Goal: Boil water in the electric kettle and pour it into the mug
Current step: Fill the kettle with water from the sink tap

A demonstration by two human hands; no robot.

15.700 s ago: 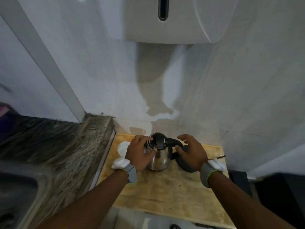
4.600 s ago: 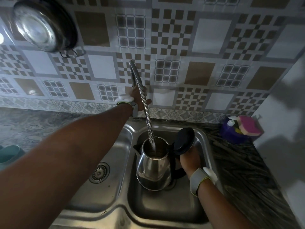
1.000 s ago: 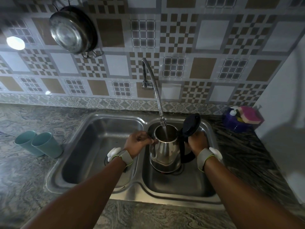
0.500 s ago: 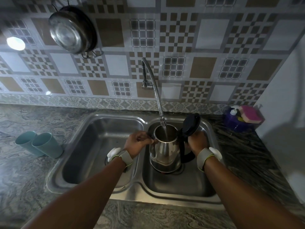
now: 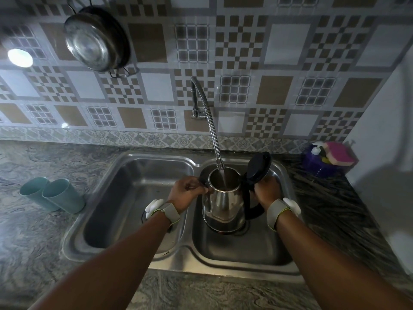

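Cups (image 5: 52,194), two, pale teal, upside down and touching each other on the stone table (image 5: 31,253) at nine o'clock of the sink (image 5: 125,166). Steel pot (image 5: 96,38) on the tiled wall at eleven o'clock. Left hand (image 5: 185,193), grip pinched together on the spout rim of the kettle (image 5: 223,202). Kettle, steel, upright in the right basin, black lid (image 5: 258,167) hinged open at one o'clock. Tap (image 5: 206,121), flexible neck, water running into the kettle mouth. Right hand (image 5: 266,192), grip clamped on the black kettle handle. Purple holder (image 5: 319,164) with pink sponge (image 5: 340,153) on the table at two o'clock.
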